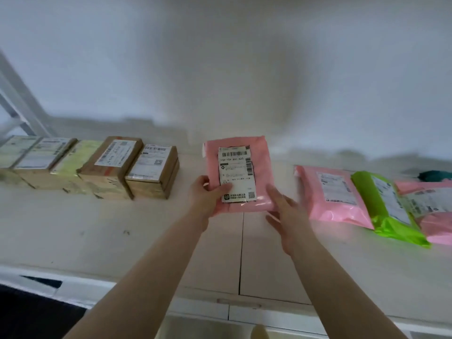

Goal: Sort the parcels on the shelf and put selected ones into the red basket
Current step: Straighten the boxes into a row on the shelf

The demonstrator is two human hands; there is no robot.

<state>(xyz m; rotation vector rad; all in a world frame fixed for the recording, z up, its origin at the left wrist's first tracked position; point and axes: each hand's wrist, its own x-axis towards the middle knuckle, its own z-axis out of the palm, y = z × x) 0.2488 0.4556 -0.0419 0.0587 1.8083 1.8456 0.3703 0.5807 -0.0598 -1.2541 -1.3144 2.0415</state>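
A pink plastic mailer [263,167] with a white shipping label is held upright above the middle of the white shelf [122,228], label facing me. My left hand [208,194] grips its lower left corner, thumb on the label. My right hand [287,214] sits at its lower right corner with fingers spread, touching the bag's edge. The red basket is not in view.
A row of several brown and pale yellow cardboard boxes [151,172] lines the shelf's back left. On the right lie a pink mailer [335,194], a green mailer [386,209] overlapping it, and more pink mailers [430,204]. A white wall stands behind.
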